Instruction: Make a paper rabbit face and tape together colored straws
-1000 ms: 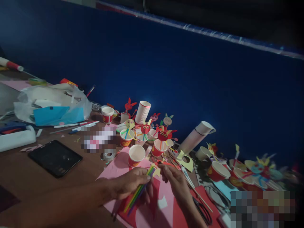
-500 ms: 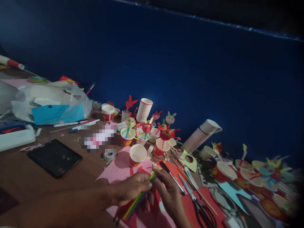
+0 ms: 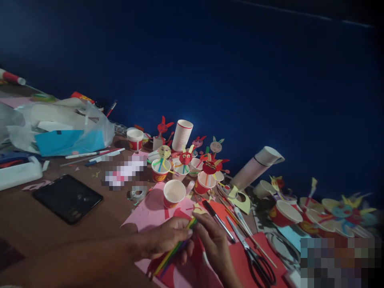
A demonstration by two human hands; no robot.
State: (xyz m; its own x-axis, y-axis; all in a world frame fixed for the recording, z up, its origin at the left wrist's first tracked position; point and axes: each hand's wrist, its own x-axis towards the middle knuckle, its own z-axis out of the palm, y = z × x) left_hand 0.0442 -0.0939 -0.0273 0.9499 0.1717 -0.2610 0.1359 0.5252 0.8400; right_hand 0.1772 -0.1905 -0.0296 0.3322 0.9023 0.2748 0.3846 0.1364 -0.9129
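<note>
My left hand [image 3: 169, 239] has its thumb and fingers clamped on the thin strips [image 3: 172, 255], which are yellow, green and purple. They slant over the pink paper [image 3: 151, 204]. My right hand [image 3: 214, 244] is bent at their top end, but I can't tell if it pinches them.

Just past my hands, an open paper cup [image 3: 174, 193] stands on the pink paper. Behind it, a red face with yellow ears [image 3: 186, 157] pokes up from another cup. The red cup [image 3: 160, 176] with a tan face over it has yellow marks that are too small to read.

To the right, black scissors [image 3: 246, 247] lie partly on red paper [image 3: 240, 264], near a pen [image 3: 220, 222]. A tape roll [image 3: 133, 194] and a flat black thing [image 3: 67, 199] lie on the left.
</note>
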